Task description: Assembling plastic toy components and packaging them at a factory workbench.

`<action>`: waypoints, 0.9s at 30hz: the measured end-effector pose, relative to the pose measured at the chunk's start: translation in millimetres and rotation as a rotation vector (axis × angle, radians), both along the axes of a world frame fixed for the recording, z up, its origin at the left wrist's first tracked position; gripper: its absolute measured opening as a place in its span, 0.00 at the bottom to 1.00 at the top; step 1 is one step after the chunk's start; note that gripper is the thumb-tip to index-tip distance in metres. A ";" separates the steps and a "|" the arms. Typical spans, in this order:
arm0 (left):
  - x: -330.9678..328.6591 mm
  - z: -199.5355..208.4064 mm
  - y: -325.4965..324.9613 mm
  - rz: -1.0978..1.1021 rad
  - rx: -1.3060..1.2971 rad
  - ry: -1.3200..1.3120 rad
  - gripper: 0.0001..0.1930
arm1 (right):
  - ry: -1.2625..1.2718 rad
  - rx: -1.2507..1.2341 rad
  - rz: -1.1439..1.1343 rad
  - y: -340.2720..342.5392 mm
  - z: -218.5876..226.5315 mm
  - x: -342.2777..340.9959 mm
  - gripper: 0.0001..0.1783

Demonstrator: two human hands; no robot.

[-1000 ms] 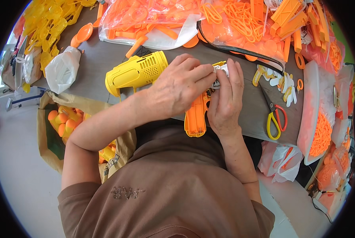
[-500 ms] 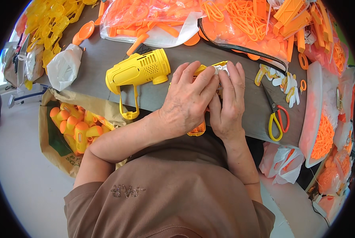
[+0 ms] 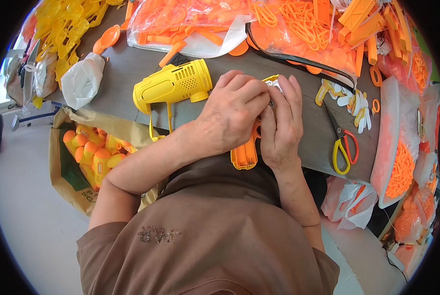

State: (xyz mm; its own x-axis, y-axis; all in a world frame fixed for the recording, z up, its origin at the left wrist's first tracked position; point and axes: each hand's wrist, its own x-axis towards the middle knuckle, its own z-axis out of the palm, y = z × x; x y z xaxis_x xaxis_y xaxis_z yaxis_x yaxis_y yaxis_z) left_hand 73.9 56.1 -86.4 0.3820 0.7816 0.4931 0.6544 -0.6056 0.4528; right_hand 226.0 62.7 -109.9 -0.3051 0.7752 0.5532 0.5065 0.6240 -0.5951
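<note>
Nearest is the person's brown shirt (image 3: pixel 205 241), with a dark sparkly decoration on the chest. To its left stands a paper bag (image 3: pixel 65 191) holding yellow-and-orange pieces (image 3: pixel 101 162); to its right, below the table's edge, hangs a whitish plastic bag (image 3: pixel 350 206). Between the hands, at the near edge of the grey table (image 3: pixel 313 142), is an orange and yellow part (image 3: pixel 244 156); its lower end sticks out toward the shirt, the rest mostly covered. The right hand (image 3: pixel 282 125) is closed about its upper portion, thumb along the side and fingers stretched upward. The left hand (image 3: pixel 234 113) leans over from the other side, fingers bent, its tips meeting the right ones by a small white piece (image 3: pixel 274 84); whether it pinches that piece can't be made out. Scissors (image 3: pixel 338 132) with one yellow and one red handle lie to the right, white slips (image 3: pixel 360 115) just beyond them. Left of the hands rests a yellow housing (image 3: pixel 168 86), with a crumpled white bag (image 3: pixel 82 81) farther left. At the back are heaped yellow parts (image 3: pixel 65 32) on the left and clear bags of orange parts (image 3: pixel 185 19) in the middle.
</note>
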 end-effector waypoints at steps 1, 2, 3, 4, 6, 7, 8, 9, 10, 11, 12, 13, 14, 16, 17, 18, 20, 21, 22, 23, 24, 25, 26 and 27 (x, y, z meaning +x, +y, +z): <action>-0.5 -1.7 -0.5 0.013 -0.009 -0.084 0.15 | -0.002 -0.001 -0.001 -0.7 0.4 -0.9 0.17; -0.1 -3.1 -0.1 0.019 0.011 -0.113 0.15 | 0.006 -0.011 -0.020 -1.5 0.7 -1.8 0.15; -0.1 -4.5 -0.3 0.021 0.011 -0.112 0.15 | 0.017 -0.019 -0.037 -1.6 0.7 -3.2 0.14; 0.2 -6.0 -0.5 0.027 -0.001 -0.134 0.15 | 0.017 -0.019 -0.035 -1.5 -0.1 -3.4 0.14; -0.1 -6.8 -0.5 0.032 -0.012 -0.157 0.16 | 0.033 -0.009 -0.054 -1.3 -2.5 -3.3 0.14; -0.5 -7.0 -0.5 0.040 -0.034 -0.178 0.15 | 0.032 -0.008 -0.054 -0.9 -2.9 -3.7 0.14; -1.0 -7.2 -0.3 0.047 -0.056 -0.199 0.15 | 0.025 -0.006 -0.051 -0.3 -3.2 -4.2 0.14; -0.9 -6.7 0.0 0.045 -0.056 -0.200 0.15 | 0.016 -0.004 -0.049 -0.3 -3.0 -3.8 0.14; -1.2 -5.9 0.4 0.045 -0.054 -0.209 0.15 | 0.015 -0.004 -0.051 -0.7 -2.0 -3.4 0.14; -1.3 -5.5 0.9 0.045 -0.051 -0.219 0.14 | 0.010 -0.009 -0.044 -1.3 -0.2 -3.2 0.15; -1.3 -6.9 1.4 0.046 -0.051 -0.220 0.14 | 0.005 -0.014 -0.034 -1.5 1.1 -3.7 0.15; -0.8 -9.2 1.9 0.046 -0.046 -0.232 0.13 | 0.003 -0.014 -0.032 -1.5 1.8 -3.7 0.15; -0.6 -10.5 2.0 0.046 -0.041 -0.243 0.12 | -0.002 -0.027 -0.029 -1.4 2.3 -3.2 0.15; -1.1 -9.7 1.9 0.051 -0.052 -0.251 0.12 | -0.007 -0.041 -0.024 -0.7 3.4 -2.2 0.16; -1.2 -9.1 1.9 0.054 -0.062 -0.258 0.13 | -0.009 -0.055 -0.019 -0.5 3.9 -1.8 0.16; -1.1 -9.1 1.8 0.055 -0.063 -0.260 0.13 | -0.012 -0.069 -0.014 -0.5 4.3 -1.3 0.16; -0.9 -9.3 1.7 0.065 -0.074 -0.262 0.14 | -0.026 -0.073 0.001 -0.2 6.0 -0.3 0.16; -1.4 -9.5 1.6 0.066 -0.075 -0.263 0.14 | -0.039 -0.076 0.016 -0.2 6.6 0.0 0.16; -2.2 -9.7 1.6 0.063 -0.075 -0.258 0.14 | -0.040 -0.077 0.016 -0.3 6.3 -0.3 0.16; -2.7 -9.8 1.5 0.060 -0.075 -0.254 0.15 | -0.032 -0.081 0.010 -0.4 6.0 -0.9 0.16; -2.3 -9.2 1.4 0.060 -0.076 -0.255 0.15 | -0.025 -0.083 0.005 -0.2 5.6 -1.5 0.16; -1.3 -7.9 1.2 0.068 -0.067 -0.259 0.15 | -0.026 -0.084 0.005 -0.2 5.6 -1.7 0.16; -0.8 -7.3 0.9 0.075 -0.059 -0.263 0.15 | -0.021 -0.085 -0.003 -0.3 5.7 -1.9 0.16; -0.7 -7.6 0.6 0.076 -0.059 -0.264 0.15 | -0.015 -0.085 -0.010 -0.3 5.8 -2.2 0.15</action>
State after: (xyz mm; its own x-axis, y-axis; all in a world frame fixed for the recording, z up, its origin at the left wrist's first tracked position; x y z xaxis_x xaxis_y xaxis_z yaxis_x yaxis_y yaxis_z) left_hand 73.2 56.8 -94.0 0.1862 0.8334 0.5204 0.5517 -0.5270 0.6465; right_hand 223.8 62.4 -104.1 -0.3050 0.8223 0.4804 0.5213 0.5663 -0.6384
